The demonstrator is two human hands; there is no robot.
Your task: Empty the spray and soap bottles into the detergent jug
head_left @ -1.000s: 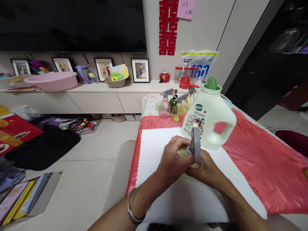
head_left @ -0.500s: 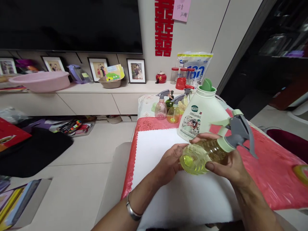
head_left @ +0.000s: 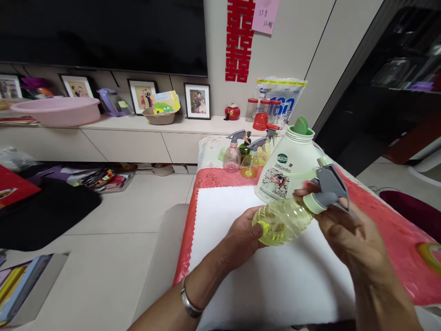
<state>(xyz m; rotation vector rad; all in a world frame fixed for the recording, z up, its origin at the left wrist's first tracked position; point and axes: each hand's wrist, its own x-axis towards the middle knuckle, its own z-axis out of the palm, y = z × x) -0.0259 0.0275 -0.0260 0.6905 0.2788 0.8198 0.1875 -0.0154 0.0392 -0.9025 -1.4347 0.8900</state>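
My half-closed left hand (head_left: 243, 239) supports the tilted spray bottle (head_left: 284, 220) above the white mat (head_left: 285, 285); my curled right hand (head_left: 356, 239) apparently grips the sprayer head (head_left: 330, 181). Even support at both ends limits slipping.

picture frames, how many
4: first frame at left edge, second frame behind the pink basin, third frame behind the tan basket, fourth frame right of it. More may be hidden.

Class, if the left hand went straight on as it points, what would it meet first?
The left hand touches the yellow-green spray bottle, so that comes first; beyond, perhaps the pale jug, though depth is unclear.
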